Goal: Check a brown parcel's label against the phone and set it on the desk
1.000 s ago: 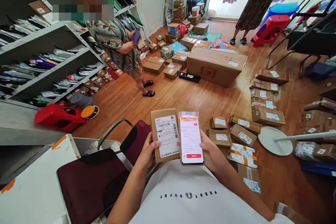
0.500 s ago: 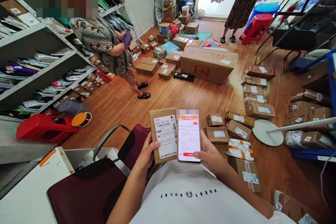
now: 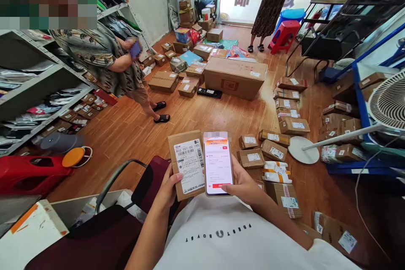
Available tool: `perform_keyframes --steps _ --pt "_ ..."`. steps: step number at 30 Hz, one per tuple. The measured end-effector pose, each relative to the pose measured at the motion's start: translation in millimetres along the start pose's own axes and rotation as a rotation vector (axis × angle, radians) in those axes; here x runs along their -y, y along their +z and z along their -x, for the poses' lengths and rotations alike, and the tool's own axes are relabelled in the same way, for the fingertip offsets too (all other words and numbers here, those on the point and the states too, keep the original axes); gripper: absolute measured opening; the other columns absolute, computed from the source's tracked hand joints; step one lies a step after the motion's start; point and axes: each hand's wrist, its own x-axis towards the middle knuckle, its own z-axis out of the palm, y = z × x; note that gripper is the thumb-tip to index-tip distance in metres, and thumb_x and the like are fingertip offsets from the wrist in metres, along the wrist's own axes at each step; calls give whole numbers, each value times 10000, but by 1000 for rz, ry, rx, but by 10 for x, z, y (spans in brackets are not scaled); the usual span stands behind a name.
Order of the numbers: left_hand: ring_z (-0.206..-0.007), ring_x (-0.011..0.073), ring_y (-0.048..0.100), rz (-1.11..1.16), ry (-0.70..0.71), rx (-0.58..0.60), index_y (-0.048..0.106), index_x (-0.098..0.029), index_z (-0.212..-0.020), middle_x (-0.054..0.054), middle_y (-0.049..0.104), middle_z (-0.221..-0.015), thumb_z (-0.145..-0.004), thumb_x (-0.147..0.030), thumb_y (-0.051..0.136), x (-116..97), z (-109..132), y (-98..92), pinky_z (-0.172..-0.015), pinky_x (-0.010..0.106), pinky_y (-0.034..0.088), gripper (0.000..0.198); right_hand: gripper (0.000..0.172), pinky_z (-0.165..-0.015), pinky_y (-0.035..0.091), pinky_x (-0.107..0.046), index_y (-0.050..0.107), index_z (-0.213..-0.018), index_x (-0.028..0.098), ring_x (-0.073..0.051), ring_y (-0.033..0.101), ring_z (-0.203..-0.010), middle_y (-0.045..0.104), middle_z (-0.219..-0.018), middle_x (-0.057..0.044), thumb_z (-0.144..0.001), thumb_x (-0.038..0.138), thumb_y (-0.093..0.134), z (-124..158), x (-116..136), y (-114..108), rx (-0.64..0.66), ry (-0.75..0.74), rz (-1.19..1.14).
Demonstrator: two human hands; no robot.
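Note:
My left hand [image 3: 167, 192] grips a flat brown cardboard parcel [image 3: 186, 164] with a white barcode label, held upright in front of my chest. Right beside it, my right hand [image 3: 245, 183] holds a smartphone [image 3: 217, 166] with a lit white and orange screen, thumb resting near the screen's lower right. Parcel and phone stand side by side, edges touching. Below them is my white T-shirt.
Many small boxes [image 3: 272, 152] lie on the wooden floor, with a large carton [image 3: 236, 76] behind. A person with a phone [image 3: 107, 61] stands by shelves [image 3: 38, 93] at left; another person [image 3: 272, 4] stands at the door. Dark red chair [image 3: 104, 236] below left, fan [image 3: 387, 105] right.
My view has swung to the right, so everything has shifted left and a fan has come into sight. Parcel and phone stay in my hands, and my thumb has moved over the screen.

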Motion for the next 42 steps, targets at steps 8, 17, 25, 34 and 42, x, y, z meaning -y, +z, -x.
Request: perform_keyframes --steps 8,17,25,34,42 --pt "-1247 428 630 -12 20 -38 527 -170 -1347 183 666 -1368 -665 -455 818 -65 -16 134 -1043 569 517 794 837 -1051 554 -474 361 -1468 307 -297 595 -1345 548 -1523 -142 -789 209 841 20 43 -31 14 -14 0" --pt "-1296 426 599 1 31 -76 551 -177 -1313 166 685 -1334 -648 -435 836 -75 6 166 -1087 562 493 768 808 -1039 566 -453 383 -1441 292 -277 629 -1297 586 -1478 -133 -783 232 847 47 84 -14 9 -25 23" --pt "-1256 421 630 7 24 -23 544 -170 -1351 178 684 -1340 -707 -437 808 -34 11 118 -1044 565 521 745 904 -1042 547 -474 331 -1493 298 -281 655 -1255 618 -1441 -139 -758 198 849 85 115 -25 14 -1 -9" --pt "-1250 420 637 18 27 -68 600 -168 -1234 182 681 -1349 -678 -440 827 -15 -2 149 -1065 552 514 659 911 -1083 523 -469 354 -1501 302 -276 614 -1323 614 -1457 -125 -748 152 844 93 110 -62 17 -38 -19" --pt "-1261 422 630 -3 43 -53 591 -158 -1315 185 689 -1336 -703 -440 802 -66 1 176 -1049 559 527 706 902 -1070 534 -470 338 -1508 311 -280 611 -1324 613 -1455 -123 -770 181 840 102 179 -43 4 -20 34"
